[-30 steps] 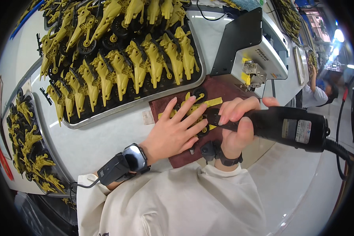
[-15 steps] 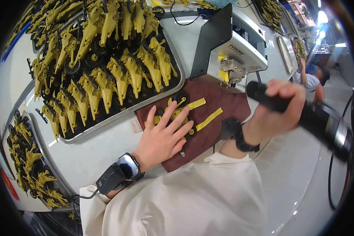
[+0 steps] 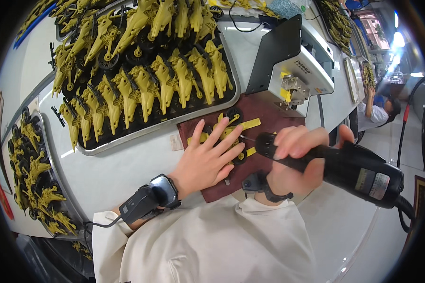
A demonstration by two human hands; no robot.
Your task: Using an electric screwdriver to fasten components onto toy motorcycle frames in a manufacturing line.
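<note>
My left hand (image 3: 205, 162) lies with spread fingers over a yellow and black toy motorcycle (image 3: 233, 114), pressing it down on a dark red cloth (image 3: 269, 123). Its wheels and parts of its yellow body show between and beyond my fingers, which hide the rest. In my right hand (image 3: 300, 148) is a black electric screwdriver (image 3: 359, 172), gripped around its barrel. It lies nearly level, its thin bit pointing left and ending close to my left fingertips at the motorcycle. Whether the bit touches a screw cannot be told. Two yellow strips (image 3: 250, 124) lie on the cloth.
A metal-rimmed tray (image 3: 161, 124) of several similar yellow motorcycles (image 3: 141, 92) stands behind my left hand. Another loaded tray (image 3: 56, 172) is at far left. A white and black machine (image 3: 311, 73) with a metal block stands beyond the cloth. Another person (image 3: 375, 113) is at far right.
My right hand has brought the electric screwdriver left and down, so its bit now reaches the toy motorcycle. My left hand stays spread on it. The whole view has shifted slightly.
</note>
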